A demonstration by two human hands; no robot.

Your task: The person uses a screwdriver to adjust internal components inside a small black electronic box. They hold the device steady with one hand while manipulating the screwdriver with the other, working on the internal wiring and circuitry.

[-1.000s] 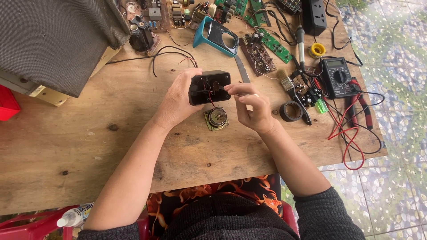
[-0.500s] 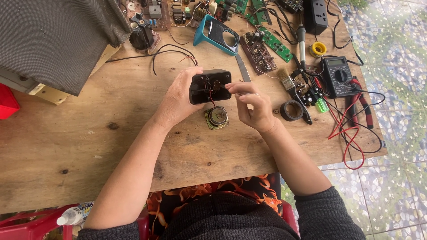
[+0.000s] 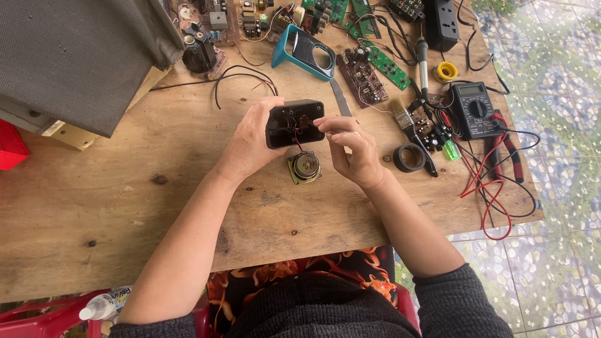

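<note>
Wooden desk [image 3: 125,206], bare planks with knots, seen from above; tiled floor [image 3: 551,263] beyond its right edge.

Black plastic housing [image 3: 294,123], a small box with its open side turned up toward the camera, is held above the desk near the middle. Long axis runs left to right. Left hand [image 3: 250,147] grips it from the left end, fingers wrapped around the far side, thumb on the near edge: closed on the housing. Right hand [image 3: 354,150] comes in from the right, fingertips pinched at the housing's right end where thin wires show (cannot tell whether it pinches a wire or only touches the rim). So the housing lies between the two hands, left one carrying it, right one at its open end.

Small round speaker [image 3: 304,167] lies on the desk just below the housing, face down, magnet up, joined to it by a thin red wire.

Further out, to the right: a roll of black tape [image 3: 409,158], a small brush [image 3: 399,114], a multimeter [image 3: 475,109] with red and black leads trailing to the desk edge. Behind: a teal frame [image 3: 305,52], circuit boards [image 3: 363,78], a soldering iron [image 3: 423,59]. Far left: a large grey cloth-fronted box [image 3: 75,56].
</note>
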